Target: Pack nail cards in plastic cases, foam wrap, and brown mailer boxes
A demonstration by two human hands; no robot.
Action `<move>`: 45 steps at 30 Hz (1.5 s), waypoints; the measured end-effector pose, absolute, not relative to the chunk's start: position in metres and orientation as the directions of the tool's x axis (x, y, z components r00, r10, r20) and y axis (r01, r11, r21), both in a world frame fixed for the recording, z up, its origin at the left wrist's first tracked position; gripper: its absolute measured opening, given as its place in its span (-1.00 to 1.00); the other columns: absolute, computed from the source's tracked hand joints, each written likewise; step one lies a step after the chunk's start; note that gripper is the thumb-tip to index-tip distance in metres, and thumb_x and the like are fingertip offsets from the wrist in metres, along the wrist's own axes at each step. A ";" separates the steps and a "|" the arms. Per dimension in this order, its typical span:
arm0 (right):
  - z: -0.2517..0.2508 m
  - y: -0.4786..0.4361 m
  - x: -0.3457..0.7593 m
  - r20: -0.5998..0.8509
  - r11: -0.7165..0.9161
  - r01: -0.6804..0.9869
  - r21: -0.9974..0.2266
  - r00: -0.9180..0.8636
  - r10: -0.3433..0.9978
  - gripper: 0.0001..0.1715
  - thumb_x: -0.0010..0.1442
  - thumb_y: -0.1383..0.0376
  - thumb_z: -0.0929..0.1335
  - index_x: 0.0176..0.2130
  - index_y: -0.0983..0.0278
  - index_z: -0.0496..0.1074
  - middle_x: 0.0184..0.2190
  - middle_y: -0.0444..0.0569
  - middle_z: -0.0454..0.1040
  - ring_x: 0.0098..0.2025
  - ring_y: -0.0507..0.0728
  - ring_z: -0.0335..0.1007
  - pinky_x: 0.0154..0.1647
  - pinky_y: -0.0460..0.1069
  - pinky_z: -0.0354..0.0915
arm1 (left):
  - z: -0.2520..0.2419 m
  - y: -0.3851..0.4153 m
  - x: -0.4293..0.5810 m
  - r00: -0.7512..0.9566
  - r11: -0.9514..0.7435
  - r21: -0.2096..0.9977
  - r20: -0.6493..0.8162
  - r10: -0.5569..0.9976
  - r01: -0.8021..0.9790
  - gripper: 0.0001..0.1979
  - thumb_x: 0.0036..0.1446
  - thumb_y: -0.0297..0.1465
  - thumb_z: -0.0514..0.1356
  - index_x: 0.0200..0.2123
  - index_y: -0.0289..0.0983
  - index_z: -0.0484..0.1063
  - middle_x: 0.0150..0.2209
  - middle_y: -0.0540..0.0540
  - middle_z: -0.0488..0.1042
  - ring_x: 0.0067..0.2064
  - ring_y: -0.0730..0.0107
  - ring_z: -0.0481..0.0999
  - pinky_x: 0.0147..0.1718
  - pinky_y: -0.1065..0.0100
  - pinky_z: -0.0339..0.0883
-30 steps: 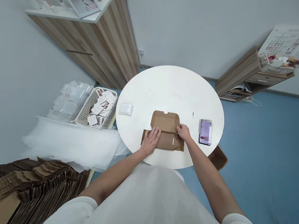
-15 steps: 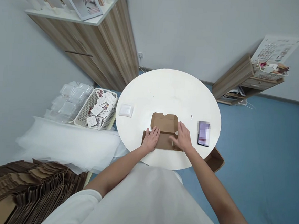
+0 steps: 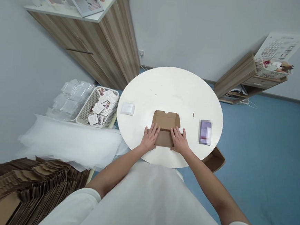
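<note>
A brown cardboard box, partly folded, lies on the white round table. Its lid flap, with a small notch in the far edge, spreads away from me. My left hand grips the left end of the near panel, fingers at the fold and thumb by the near edge. At the right end, my right hand holds the panel in the same way. Both hands cover the box's ends, so the side flaps there are mostly hidden.
A phone lies right of the box, a white packet left. Beside the table stand a basket of cards, clear plastic containers, white sheets and stacked flat cardboard. An open carton sits below right.
My right hand has shifted from the lid flap's right side down onto the near panel's end. My left hand has moved slightly outward, its thumb now at the near edge.
</note>
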State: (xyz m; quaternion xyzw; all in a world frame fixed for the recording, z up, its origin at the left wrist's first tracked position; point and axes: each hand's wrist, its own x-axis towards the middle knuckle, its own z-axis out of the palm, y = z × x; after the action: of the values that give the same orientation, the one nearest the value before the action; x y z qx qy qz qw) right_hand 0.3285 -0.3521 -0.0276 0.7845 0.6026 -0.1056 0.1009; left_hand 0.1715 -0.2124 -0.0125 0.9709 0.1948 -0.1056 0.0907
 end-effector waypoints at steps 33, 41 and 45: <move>-0.035 -0.334 0.303 -0.398 -0.402 0.915 -0.029 0.358 0.844 0.39 -0.26 -0.05 0.41 0.25 0.45 -0.35 0.28 0.23 -0.37 0.29 0.34 -0.61 0.17 0.31 -0.23 | -0.027 -0.201 0.139 0.633 -0.078 0.763 -0.468 0.616 0.641 -0.53 0.06 -0.29 0.11 0.05 -0.26 0.18 0.02 -0.13 0.37 -0.01 0.32 0.39 -0.08 0.33 0.27; -0.036 -0.336 0.305 -0.412 -0.349 0.937 -0.026 0.308 0.858 0.49 -0.34 -0.17 0.39 0.25 0.45 -0.39 0.28 0.25 -0.42 0.28 0.38 -0.68 0.16 0.31 -0.21 | -0.024 -0.197 0.151 0.594 -0.224 0.625 -0.480 0.645 0.748 -0.69 0.13 -0.35 -0.02 -0.07 -0.26 0.32 -0.12 -0.09 0.47 -0.14 0.33 0.47 -0.20 0.36 0.30; -0.032 -0.337 0.303 -0.411 -0.317 0.948 -0.035 0.276 0.869 0.50 -0.35 -0.18 0.39 0.25 0.44 -0.38 0.28 0.26 -0.40 0.28 0.39 -0.67 0.16 0.31 -0.21 | -0.022 -0.193 0.155 0.600 -0.374 0.486 -0.490 0.632 0.790 -0.71 0.10 -0.41 -0.02 -0.11 -0.27 0.33 -0.17 -0.13 0.49 -0.17 0.29 0.47 -0.27 0.36 0.29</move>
State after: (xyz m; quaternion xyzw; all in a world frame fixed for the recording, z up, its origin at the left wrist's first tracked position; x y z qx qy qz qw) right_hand 0.3031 -0.3367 -0.0323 0.7912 0.5739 -0.1808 0.1091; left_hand 0.1546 -0.1927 -0.0222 0.8213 0.4330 -0.1112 0.3545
